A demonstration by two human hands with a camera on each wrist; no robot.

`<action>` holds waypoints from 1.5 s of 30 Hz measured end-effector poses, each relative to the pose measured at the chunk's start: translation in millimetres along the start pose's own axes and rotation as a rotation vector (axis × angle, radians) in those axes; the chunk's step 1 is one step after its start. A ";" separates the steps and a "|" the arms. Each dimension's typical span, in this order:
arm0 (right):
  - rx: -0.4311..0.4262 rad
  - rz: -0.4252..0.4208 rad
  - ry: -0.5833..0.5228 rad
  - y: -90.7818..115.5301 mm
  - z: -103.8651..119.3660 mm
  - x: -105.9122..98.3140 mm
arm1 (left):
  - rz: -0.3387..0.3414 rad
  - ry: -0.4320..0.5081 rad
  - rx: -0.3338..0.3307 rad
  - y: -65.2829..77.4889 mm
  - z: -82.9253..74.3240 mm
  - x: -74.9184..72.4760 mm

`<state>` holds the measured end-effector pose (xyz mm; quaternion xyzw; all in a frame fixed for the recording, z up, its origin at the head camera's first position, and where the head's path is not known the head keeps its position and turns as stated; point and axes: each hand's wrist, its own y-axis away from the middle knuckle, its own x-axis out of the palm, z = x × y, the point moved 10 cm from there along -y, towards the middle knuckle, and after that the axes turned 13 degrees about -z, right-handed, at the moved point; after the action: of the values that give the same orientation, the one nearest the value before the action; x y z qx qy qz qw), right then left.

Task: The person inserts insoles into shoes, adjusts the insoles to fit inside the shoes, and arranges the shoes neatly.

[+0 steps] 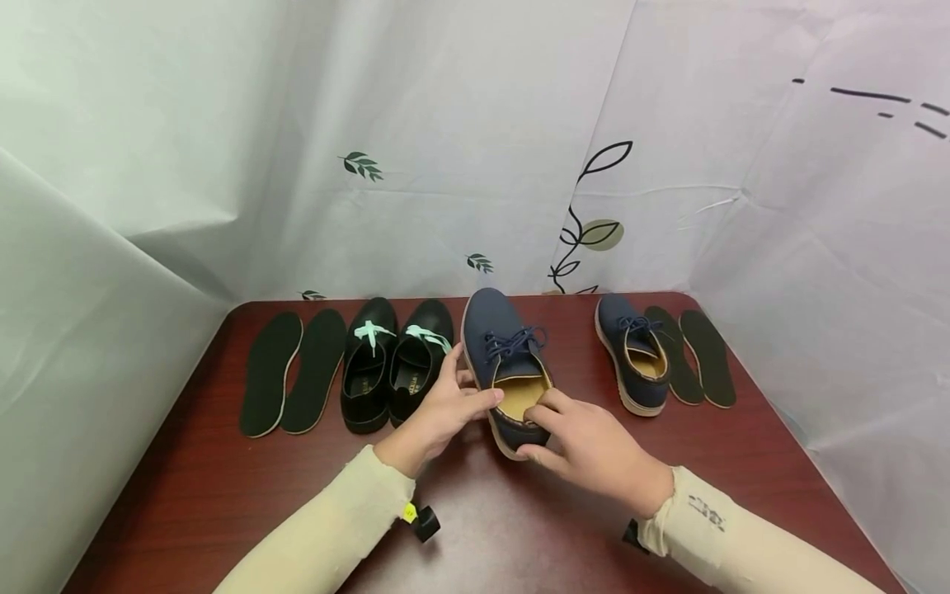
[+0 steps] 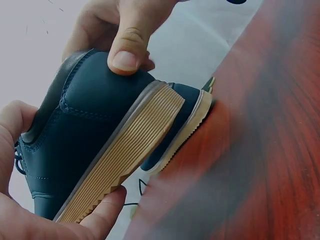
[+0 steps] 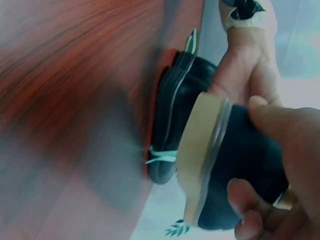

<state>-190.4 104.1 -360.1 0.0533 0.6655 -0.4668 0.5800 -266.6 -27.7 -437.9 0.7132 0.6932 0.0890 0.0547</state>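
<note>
A navy lace-up shoe [image 1: 493,330] is held up between both hands, its toe pointing away and its tan lining showing. Along its left side my left hand [image 1: 443,404] grips it, thumb at the opening and fingers against the ridged sole [image 2: 135,145]. My right hand [image 1: 586,441] pinches the heel, with the thumb on the outside and fingertips curled over the collar into the opening. In the right wrist view the back of this shoe [image 3: 240,165] shows between the two hands.
Two black shoes [image 1: 364,396] with mint laces stand left of the held shoe. Beyond them lie two dark insoles [image 1: 269,375]. Another navy shoe [image 1: 631,363] stands at the right, beside two more insoles [image 1: 708,355]. A white curtain [image 1: 445,165] surrounds the dark red table [image 1: 200,495].
</note>
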 end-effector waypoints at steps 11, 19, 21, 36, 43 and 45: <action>-0.069 -0.007 -0.094 14.8 -1.1 13.4 | 0.033 -0.043 0.012 -0.6 16.7 4.5; -0.058 0.045 -0.048 23.9 1.5 27.8 | 0.066 -0.185 0.005 -0.5 35.8 7.9; -0.059 0.055 -0.046 25.4 2.2 31.8 | 0.059 -0.243 0.015 -0.3 38.9 7.0; -0.068 0.116 -0.133 30.5 8.2 53.4 | -0.007 -0.827 0.296 5.9 21.5 -1.4; -0.063 0.197 -0.138 32.2 7.8 55.8 | -0.042 -0.915 0.525 8.6 -6.2 12.2; -0.061 0.200 -0.151 33.6 9.2 57.2 | -0.030 -0.977 0.574 8.8 -10.4 19.0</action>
<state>-181.5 89.7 -424.8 0.0663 0.6251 -0.3886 0.6737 -259.7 -9.5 -425.0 0.6477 0.5940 -0.4440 0.1744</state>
